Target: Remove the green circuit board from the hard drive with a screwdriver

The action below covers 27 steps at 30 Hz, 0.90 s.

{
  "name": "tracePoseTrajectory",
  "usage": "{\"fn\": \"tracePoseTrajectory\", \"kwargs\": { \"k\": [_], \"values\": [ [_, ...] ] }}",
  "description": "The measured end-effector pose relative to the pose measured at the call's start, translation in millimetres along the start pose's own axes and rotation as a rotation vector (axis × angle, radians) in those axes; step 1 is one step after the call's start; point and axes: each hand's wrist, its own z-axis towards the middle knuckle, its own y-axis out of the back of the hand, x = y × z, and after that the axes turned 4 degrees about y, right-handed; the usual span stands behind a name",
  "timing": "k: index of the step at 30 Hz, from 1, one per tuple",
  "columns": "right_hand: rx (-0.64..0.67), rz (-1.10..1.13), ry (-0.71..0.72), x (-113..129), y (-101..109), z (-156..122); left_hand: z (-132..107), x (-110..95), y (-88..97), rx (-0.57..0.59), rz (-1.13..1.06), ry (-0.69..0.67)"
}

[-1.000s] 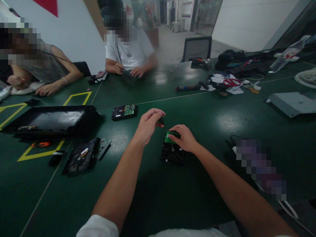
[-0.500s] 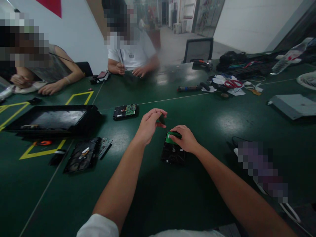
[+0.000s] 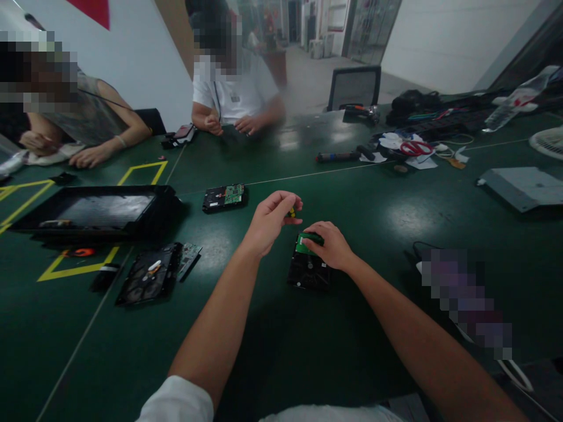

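Observation:
A black hard drive (image 3: 308,271) with a green circuit board lies on the dark green table (image 3: 281,328) in front of me. My right hand (image 3: 329,246) rests on its far end, fingers curled over the green board. My left hand (image 3: 270,220) hovers just left of and above the drive, fingers pinched on a small dark tool with a yellow spot (image 3: 291,212).
Another hard drive (image 3: 223,197) lies further back. An opened drive (image 3: 149,282) and a black tray (image 3: 94,212) sit at the left. Two people sit across the table. Scissors (image 3: 413,147), tools and a grey case (image 3: 521,186) lie at the right.
My left hand has shifted slightly right and turned, so the yellow spot of the tool now shows. My right hand stays on the drive.

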Motion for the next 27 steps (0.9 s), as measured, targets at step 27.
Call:
{"fn": "tracePoseTrajectory", "kwargs": {
  "k": [27],
  "values": [
    [-0.043, -0.061, -0.071, 0.6, -9.3, 11.6, 9.7, 10.5, 8.8, 0.004, 0.001, -0.091]
  ]
}}
